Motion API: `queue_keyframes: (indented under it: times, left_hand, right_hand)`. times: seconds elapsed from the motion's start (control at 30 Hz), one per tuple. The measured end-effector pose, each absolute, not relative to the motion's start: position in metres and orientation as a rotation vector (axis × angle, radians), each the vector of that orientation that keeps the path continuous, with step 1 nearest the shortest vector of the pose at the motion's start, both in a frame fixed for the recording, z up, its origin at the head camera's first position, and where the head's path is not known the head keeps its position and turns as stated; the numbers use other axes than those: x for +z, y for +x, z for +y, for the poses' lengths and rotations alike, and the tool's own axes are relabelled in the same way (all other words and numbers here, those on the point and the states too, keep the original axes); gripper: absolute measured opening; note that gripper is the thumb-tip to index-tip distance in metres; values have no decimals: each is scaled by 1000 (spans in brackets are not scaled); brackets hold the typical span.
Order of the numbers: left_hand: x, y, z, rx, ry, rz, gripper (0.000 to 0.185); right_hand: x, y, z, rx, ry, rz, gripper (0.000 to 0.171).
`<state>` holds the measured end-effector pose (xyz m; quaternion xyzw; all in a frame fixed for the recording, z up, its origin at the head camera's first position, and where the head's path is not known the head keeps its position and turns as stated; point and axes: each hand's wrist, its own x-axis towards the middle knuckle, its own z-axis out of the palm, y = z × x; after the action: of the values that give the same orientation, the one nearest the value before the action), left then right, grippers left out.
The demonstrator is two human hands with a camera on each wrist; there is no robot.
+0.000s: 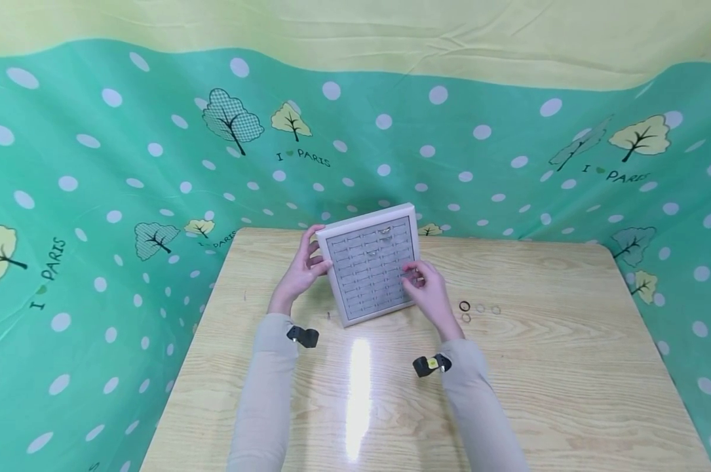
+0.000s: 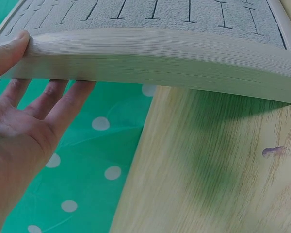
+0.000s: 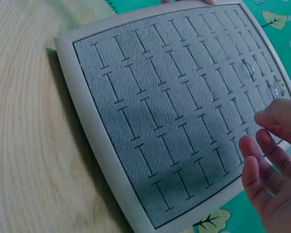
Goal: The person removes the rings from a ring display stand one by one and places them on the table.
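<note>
A ring display tray (image 1: 367, 262) with a pale frame and grey slotted padding is propped up at a tilt. My left hand (image 1: 299, 272) grips its left side, the thumb (image 2: 14, 51) on the front edge and the other fingers underneath. At the right side my right hand (image 1: 427, 288) has its bent fingers close to the slots. Whether a ring is between its fingertips cannot be made out. A few rings sit in the upper slots, among them a gold-toned ring (image 1: 385, 230) and a silvery ring (image 3: 252, 70).
Right of the tray, a black ring (image 1: 464, 306) and several pale rings (image 1: 495, 309) lie on the wooden table (image 1: 556, 367). A small purple mark (image 2: 274, 151) shows on the wood near the tray. Green dotted cloth (image 1: 485, 170) hangs behind and at both sides.
</note>
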<state>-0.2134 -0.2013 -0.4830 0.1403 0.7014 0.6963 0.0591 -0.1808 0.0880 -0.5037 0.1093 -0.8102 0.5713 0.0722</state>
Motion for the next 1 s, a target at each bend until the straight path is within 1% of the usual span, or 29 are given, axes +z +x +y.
queue_keyframes:
  times: [0.4, 0.67, 1.0]
  left_hand:
    - [-483, -215, -202, 2120, 430, 2111, 79]
    - [-484, -214, -202, 2112, 442, 2132, 79]
    - [-483, -213, -201, 2094, 455, 2153, 78]
  right_hand:
    - [-489, -193, 74, 1680, 382, -2447, 22]
    - [-484, -199, 63, 1679, 413, -2485, 25]
    - [-478, -207, 50, 1616, 523, -2491, 26]
